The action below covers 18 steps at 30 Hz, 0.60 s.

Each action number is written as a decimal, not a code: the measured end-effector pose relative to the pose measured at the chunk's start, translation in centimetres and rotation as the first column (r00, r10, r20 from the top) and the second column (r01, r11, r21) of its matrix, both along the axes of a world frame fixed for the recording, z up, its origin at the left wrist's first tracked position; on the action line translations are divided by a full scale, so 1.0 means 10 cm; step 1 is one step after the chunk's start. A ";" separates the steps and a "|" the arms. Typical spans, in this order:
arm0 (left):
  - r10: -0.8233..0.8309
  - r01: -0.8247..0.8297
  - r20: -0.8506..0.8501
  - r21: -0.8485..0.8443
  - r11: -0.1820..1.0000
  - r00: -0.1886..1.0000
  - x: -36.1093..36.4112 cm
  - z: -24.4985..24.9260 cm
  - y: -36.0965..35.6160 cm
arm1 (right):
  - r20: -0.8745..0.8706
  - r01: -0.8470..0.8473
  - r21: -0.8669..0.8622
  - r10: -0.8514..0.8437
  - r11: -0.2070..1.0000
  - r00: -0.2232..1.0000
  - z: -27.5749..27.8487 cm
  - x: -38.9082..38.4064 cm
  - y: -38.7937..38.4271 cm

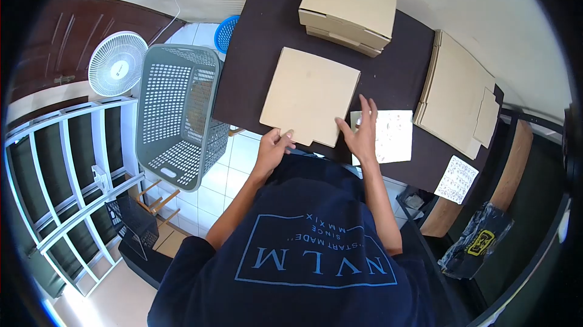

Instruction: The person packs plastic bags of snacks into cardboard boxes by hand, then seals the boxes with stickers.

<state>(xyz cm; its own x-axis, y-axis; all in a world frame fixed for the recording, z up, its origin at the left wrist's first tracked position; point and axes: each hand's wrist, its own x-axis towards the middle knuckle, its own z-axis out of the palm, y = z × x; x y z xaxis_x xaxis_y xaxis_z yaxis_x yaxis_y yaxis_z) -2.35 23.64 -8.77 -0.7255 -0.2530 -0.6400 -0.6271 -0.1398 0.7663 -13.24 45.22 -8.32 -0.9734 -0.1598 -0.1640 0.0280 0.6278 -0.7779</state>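
Note:
A flat, folded cardboard box point(311, 93) lies on the dark-covered table point(246, 69) in front of me. My left hand point(274, 149) is at its near left edge, with fingers curled and the thumb close to the index finger at the cardboard. My right hand point(362, 134) is beside the near right edge. Its fingers are spread, and the thumb tip is at the cardboard's side. Partly under the right hand lies a white sheet of stickers point(395, 136).
Closed cardboard boxes point(349, 2) are stacked at the back. More flat cardboard point(455, 93) lies at the right, near a printed sheet point(456, 179). Left of the table stand a grey laundry basket point(176, 117), a white fan point(118, 66) and a blue basket point(226, 34).

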 end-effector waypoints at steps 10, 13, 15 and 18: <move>0.187 -0.210 -0.292 -0.049 0.977 0.938 0.10 -0.25 0.10 | -0.202 -0.235 0.208 0.277 0.949 0.939 0.35 -0.15 -0.13; 0.260 -0.261 -0.293 0.037 0.965 0.920 0.11 -0.25 0.15 | -0.284 -0.523 0.137 0.539 0.841 0.793 0.35 -0.07 -0.23; 0.339 -0.326 -0.359 0.100 0.940 0.870 0.08 -0.28 0.25 | -0.289 -0.576 0.159 0.596 0.802 0.749 0.23 0.00 -0.31; 0.360 -0.348 -0.380 0.102 0.932 0.852 0.07 -0.28 0.30 | -0.304 -0.642 0.172 0.660 0.747 0.687 0.14 0.04 -0.37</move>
